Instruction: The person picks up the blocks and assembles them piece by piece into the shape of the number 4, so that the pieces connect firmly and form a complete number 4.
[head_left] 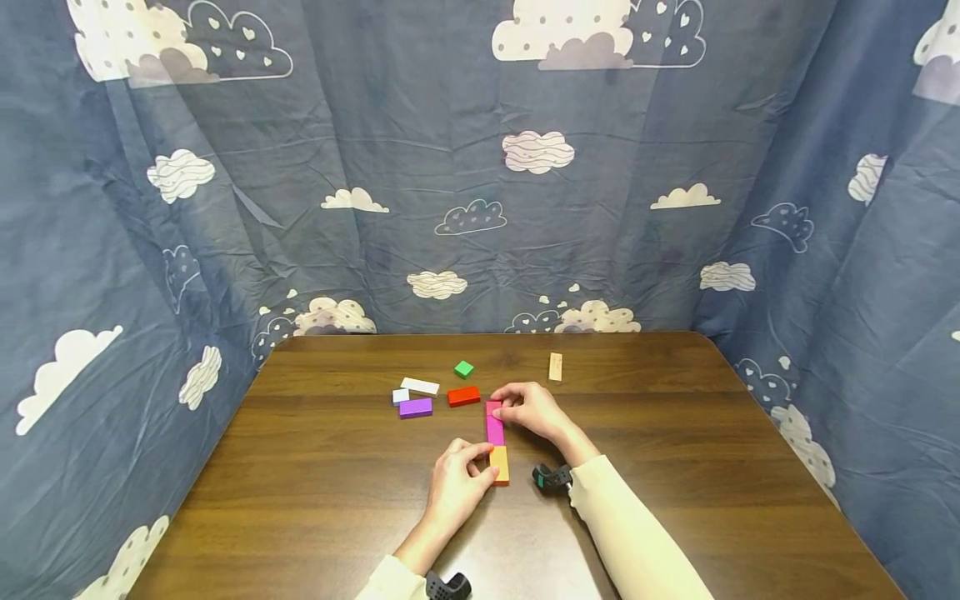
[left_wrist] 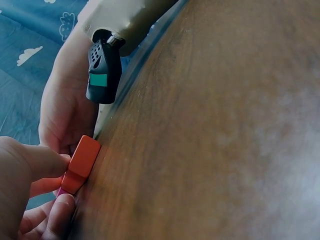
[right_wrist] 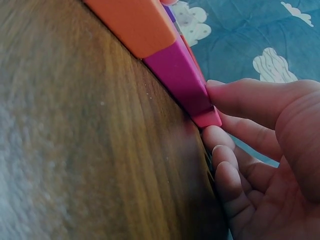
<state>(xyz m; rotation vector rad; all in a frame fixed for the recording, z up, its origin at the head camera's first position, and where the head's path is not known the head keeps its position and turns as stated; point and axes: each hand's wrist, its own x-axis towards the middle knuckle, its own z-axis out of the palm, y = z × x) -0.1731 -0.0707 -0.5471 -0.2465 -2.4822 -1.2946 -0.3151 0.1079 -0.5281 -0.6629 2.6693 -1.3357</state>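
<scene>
An orange block (head_left: 498,467), a magenta block (head_left: 496,432) and a pink block (right_wrist: 208,119) lie end to end in a line on the table. My left hand (head_left: 453,483) pinches the orange block at the near end, thumb on one side and fingers on the other. At the far end my right hand (head_left: 531,410) holds the pink block between thumb and fingers. In the right wrist view the orange and magenta blocks (right_wrist: 177,75) touch, their faces nearly flush. The right fingers partly cover the pink block in the head view.
Left of the line lie a red block (head_left: 463,396), a purple block (head_left: 416,408), a light blue block (head_left: 401,397) and a white block (head_left: 420,387). Farther back are a green block (head_left: 463,369) and a plain wooden block (head_left: 556,367). A cloud-patterned curtain (head_left: 465,167) surrounds the wooden table (head_left: 315,500).
</scene>
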